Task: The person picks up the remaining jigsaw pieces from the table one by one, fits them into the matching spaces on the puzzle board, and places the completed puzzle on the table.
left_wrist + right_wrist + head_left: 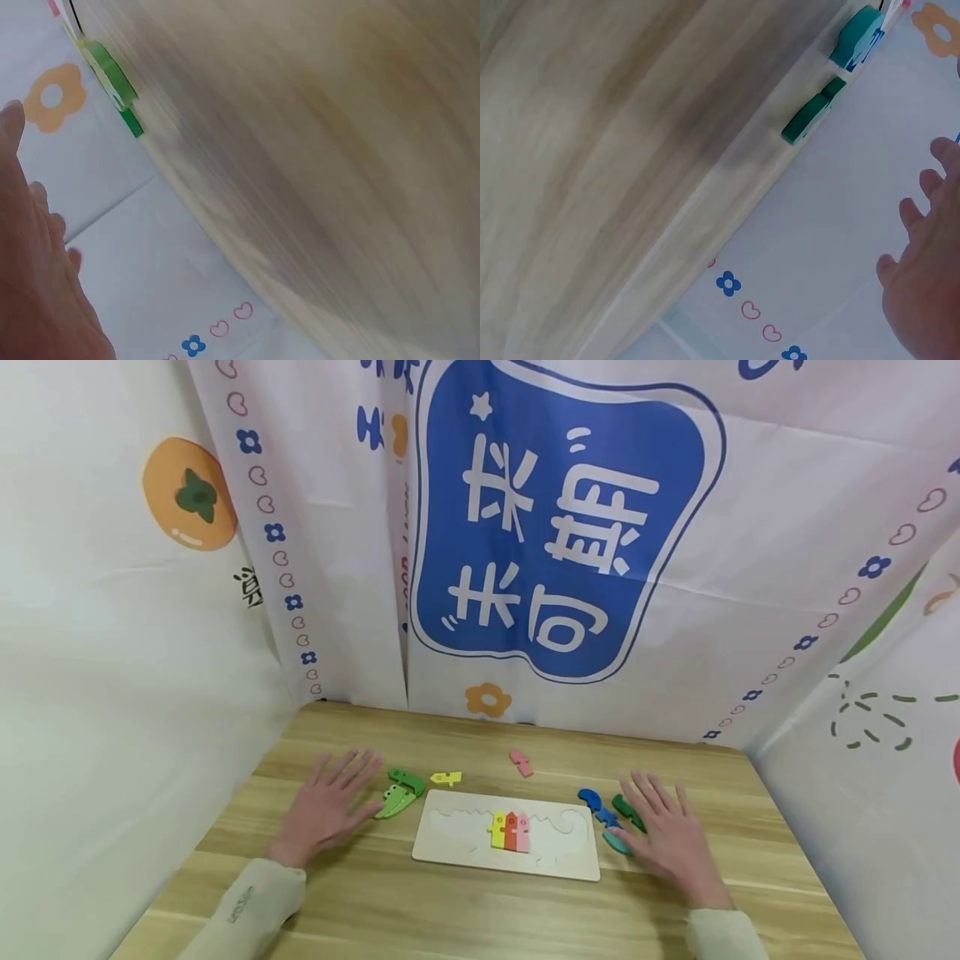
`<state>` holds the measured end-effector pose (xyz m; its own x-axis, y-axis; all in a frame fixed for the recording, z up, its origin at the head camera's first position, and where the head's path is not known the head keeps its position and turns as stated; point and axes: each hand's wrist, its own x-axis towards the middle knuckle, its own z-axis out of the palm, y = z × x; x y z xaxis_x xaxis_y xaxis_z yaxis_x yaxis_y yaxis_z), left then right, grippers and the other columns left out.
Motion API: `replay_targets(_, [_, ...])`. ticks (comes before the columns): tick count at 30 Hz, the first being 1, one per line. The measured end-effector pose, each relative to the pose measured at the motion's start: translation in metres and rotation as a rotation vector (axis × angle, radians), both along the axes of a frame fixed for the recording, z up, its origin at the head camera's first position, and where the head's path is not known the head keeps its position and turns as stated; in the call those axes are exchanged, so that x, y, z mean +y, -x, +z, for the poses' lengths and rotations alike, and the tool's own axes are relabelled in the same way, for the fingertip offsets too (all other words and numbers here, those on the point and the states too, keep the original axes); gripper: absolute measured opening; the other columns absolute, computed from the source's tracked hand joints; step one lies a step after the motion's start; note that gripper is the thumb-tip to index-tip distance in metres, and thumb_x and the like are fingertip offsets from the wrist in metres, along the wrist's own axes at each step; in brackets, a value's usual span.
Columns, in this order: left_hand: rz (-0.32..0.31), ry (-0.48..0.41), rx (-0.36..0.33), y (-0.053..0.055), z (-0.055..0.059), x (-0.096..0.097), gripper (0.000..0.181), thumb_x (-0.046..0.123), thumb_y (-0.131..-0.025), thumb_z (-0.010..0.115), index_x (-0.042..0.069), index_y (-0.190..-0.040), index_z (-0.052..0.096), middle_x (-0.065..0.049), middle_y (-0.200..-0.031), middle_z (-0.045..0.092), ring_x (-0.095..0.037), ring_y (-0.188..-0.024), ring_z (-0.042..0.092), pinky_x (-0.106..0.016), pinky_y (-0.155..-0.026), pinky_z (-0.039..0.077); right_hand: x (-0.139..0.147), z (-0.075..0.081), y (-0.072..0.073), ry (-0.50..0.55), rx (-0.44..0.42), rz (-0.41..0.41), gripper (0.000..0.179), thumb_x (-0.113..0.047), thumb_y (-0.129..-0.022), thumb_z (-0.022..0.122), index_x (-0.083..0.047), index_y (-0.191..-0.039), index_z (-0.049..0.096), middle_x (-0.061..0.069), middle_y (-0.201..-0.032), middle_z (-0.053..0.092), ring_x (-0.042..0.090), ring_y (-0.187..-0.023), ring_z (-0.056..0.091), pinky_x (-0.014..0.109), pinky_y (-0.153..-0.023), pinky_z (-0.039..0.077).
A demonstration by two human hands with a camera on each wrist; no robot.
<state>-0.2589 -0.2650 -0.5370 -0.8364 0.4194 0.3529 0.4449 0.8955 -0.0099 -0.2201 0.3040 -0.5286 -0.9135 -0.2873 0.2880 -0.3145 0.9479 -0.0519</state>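
Note:
A pale wooden puzzle board (457, 843) lies on the table with a yellow piece (498, 831), a red piece (512, 832) and a pink piece (523, 833) side by side at its middle. My left hand (330, 808) is spread flat at the left, holding nothing; its thumb is close to a light green crocodile-head piece (395, 802). Beside that head lies a green piece (407, 781). On the right, my right hand (670, 837) has its fingers spread, near a dark green piece (628, 812) and a teal piece (617, 841). Whether it touches them is unclear.
Behind the board are a loose yellow piece (447, 778) and a loose pink piece (521, 762). Two blue pieces, one curved (590, 798) and one jagged (606, 817), sit at its right. A printed cloth (360, 635) hangs along the wooden table's (390, 910) back edge.

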Motion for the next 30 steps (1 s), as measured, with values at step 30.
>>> replay_targets(30, [-0.274, 0.011, -0.408, -0.018, -0.012, 0.083, 0.066, 0.055, -0.105, 0.05, 0.02, -0.16, 0.042, -0.005, -0.164, 0.043, -0.034, -0.152, 0.039, -0.058, -0.125, 0.024, -0.052, -0.012, 0.002, 0.058, -0.416, 0.146, 0.095, -0.069, -0.087, 0.069, -0.009, -0.157, 0.046, 0.012, -0.164, 0.041, 0.037, -0.153, 0.035, 0.06, -0.126, 0.021])
